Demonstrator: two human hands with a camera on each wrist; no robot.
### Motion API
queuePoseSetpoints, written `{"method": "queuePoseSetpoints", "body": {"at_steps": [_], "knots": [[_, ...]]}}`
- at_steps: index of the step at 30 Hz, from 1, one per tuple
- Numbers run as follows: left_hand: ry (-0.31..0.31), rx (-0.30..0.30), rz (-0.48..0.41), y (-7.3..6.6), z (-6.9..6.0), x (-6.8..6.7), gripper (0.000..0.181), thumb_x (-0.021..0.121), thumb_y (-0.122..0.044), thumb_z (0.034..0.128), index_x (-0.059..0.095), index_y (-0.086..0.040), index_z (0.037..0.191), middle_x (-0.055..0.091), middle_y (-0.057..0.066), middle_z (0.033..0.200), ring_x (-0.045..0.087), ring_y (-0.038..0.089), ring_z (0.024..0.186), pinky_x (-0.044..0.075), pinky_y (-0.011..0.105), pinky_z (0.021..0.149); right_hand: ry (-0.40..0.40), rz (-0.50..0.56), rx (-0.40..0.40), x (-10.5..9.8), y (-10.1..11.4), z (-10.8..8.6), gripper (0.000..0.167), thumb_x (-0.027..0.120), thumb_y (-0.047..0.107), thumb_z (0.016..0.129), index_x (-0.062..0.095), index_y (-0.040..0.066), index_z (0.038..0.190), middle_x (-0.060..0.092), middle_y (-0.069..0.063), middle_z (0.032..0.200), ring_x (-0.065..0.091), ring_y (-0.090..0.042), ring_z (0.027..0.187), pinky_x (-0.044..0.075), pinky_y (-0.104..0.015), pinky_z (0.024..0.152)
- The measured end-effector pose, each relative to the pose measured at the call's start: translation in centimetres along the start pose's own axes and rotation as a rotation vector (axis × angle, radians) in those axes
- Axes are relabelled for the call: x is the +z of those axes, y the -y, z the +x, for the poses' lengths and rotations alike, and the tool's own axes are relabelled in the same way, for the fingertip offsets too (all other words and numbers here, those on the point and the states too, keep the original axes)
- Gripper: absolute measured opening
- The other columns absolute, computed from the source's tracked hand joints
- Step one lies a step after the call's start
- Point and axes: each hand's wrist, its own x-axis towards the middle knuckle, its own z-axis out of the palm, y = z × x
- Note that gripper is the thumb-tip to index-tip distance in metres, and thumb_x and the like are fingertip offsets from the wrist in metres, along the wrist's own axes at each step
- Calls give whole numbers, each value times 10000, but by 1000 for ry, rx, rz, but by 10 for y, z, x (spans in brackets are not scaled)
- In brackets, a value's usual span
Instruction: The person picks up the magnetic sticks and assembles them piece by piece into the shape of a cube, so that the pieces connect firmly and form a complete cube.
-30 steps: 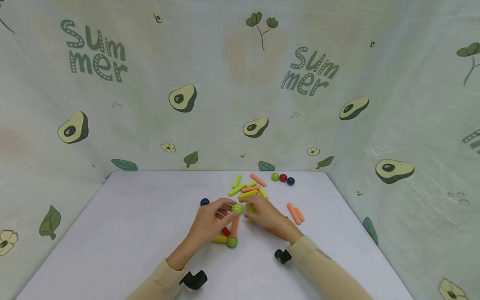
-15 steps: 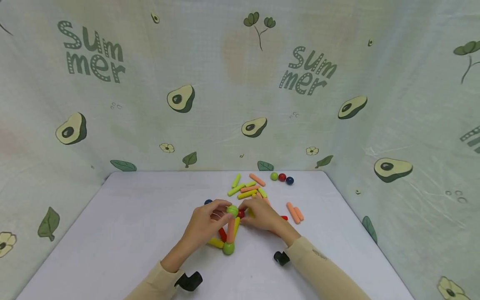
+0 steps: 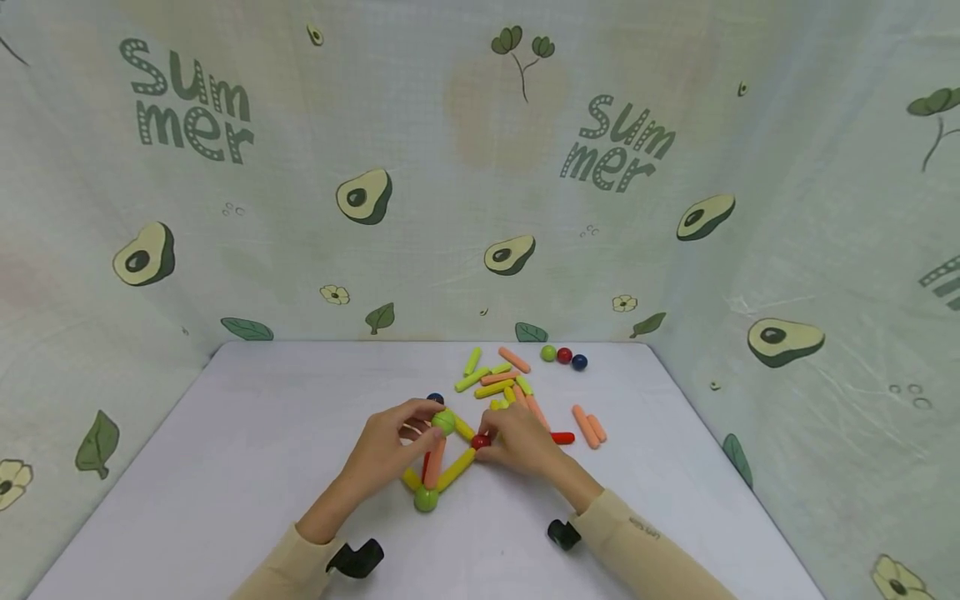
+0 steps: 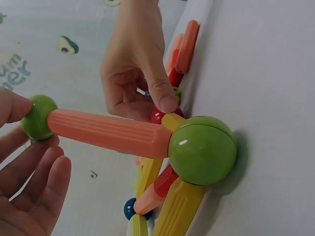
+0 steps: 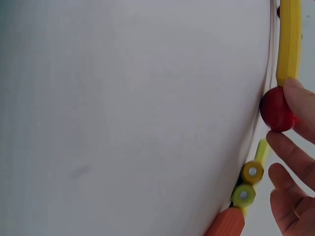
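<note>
The left hand (image 3: pixel 390 437) pinches a green ball (image 3: pixel 443 422) raised over the table; an orange stick (image 4: pixel 108 133) runs from it down to a second green ball (image 4: pixel 203 150) resting on the surface. The right hand (image 3: pixel 525 442) grips a red ball (image 5: pixel 278 109) between thumb and fingers. Yellow sticks (image 3: pixel 456 470) join the red ball to the lower green ball and lead back toward a dark blue ball (image 3: pixel 435 400). A red stick (image 4: pixel 165 181) lies behind the orange one, partly hidden.
Loose yellow, green and orange sticks (image 3: pixel 498 388) lie beyond the right hand. Green, red and blue balls (image 3: pixel 564 356) stand in a row at the back. Two orange sticks (image 3: pixel 585 426) and a red stick (image 3: pixel 562 437) lie to the right. A patterned cloth hangs behind the table.
The left hand has moved left with the raised green ball and its joined pieces. The right hand now grips the red ball, and the yellow sticks between the balls are more spread out.
</note>
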Motion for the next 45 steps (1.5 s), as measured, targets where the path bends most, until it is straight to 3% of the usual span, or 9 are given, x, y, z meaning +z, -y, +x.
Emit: {"method": "queuePoseSetpoints", "body": {"at_steps": [8, 14, 21, 27, 33, 38, 45], "knots": [[25, -44, -33, 2, -4, -8, 373, 842, -269, 939, 700, -257, 1283, 713, -124, 1105, 682, 69, 953, 592, 251, 855, 0, -5, 53, 7, 6, -1, 292, 893, 391, 872, 720, 192, 996, 737, 70, 908, 625, -90, 827, 535, -249, 752], [12, -49, -25, 2, -6, -8, 379, 856, -258, 925, 697, -248, 1269, 709, -126, 1080, 680, 71, 939, 592, 245, 852, 60, 42, 116, -7, 6, -10, 255, 860, 277, 915, 738, 160, 1106, 723, 15, 988, 629, -160, 917, 554, -336, 815], [14, -36, -27, 0, -7, -9, 394, 847, -244, 934, 692, -218, 1296, 712, -105, 1106, 676, 73, 934, 592, 249, 862, 6, 37, 187, -39, -23, -42, 152, 841, 162, 922, 750, 126, 1039, 658, 26, 897, 568, -152, 814, 502, -311, 739], [1, -53, -41, -1, -9, -9, 395, 848, -225, 933, 694, -221, 1297, 714, -82, 1150, 677, 90, 901, 590, 228, 857, 117, 47, 210, -51, -44, -63, 152, 843, 165, 920, 743, 144, 1033, 619, 74, 859, 566, -153, 798, 489, -257, 697], [-5, -63, -44, -1, -9, -9, 394, 848, -230, 933, 688, -252, 1293, 710, -94, 1135, 678, 92, 905, 587, 225, 863, 202, 48, 157, -49, -50, -73, 235, 849, 142, 914, 730, 176, 1114, 629, 95, 868, 561, -91, 761, 497, -260, 685], [1, -58, -34, -2, -9, -9, 390, 844, -230, 937, 691, -242, 1295, 714, -107, 1127, 677, 81, 900, 590, 230, 859, 140, 58, 63, -53, -43, -71, 179, 801, 129, 960, 766, 169, 1131, 686, 109, 977, 580, -77, 832, 524, -273, 762], [10, -35, -20, -1, -9, -13, 384, 848, -197, 931, 682, -266, 1271, 716, -122, 1112, 677, 64, 885, 594, 239, 848, 38, 146, -74, -67, -3, -47, 232, 797, 161, 972, 752, 189, 1197, 695, 121, 1057, 590, -70, 893, 572, -335, 813]]}}
